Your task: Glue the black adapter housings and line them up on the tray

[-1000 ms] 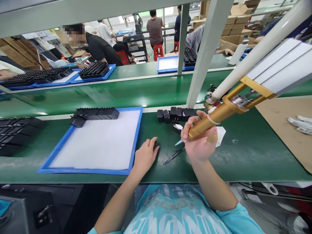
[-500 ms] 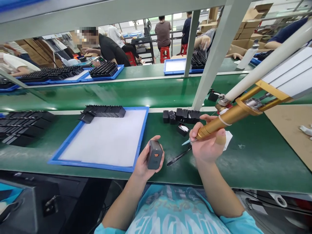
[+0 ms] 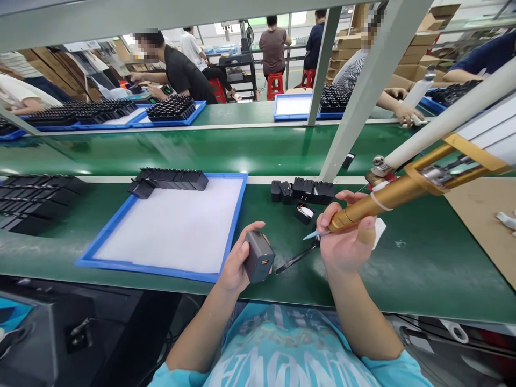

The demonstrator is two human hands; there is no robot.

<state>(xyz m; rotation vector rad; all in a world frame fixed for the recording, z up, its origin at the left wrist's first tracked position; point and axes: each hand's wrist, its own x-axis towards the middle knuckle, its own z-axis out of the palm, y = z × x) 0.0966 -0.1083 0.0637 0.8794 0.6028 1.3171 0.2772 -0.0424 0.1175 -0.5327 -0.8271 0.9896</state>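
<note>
- Below the frame's centre, our left hand [image 3: 235,270] is clamped on a dark grey, box-shaped block [image 3: 256,255] with an orange slot [image 3: 265,262].
- Right of centre, our right hand [image 3: 345,248] is curled around a gold, cylindrical metal tool [image 3: 360,210] with a pale blue pointed tip [image 3: 310,235].
- Left of centre, we see a blue-rimmed, rectangular, white-lined tray [image 3: 169,231].

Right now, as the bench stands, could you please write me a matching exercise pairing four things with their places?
1. dark grey block
2. gold tool
3. blue-rimmed tray
4. slim black item

A. in the right hand
B. on the bench, between the hands
C. in the left hand
D. under black blocks

Pairs: 1-C, 2-A, 3-D, 4-B
</note>
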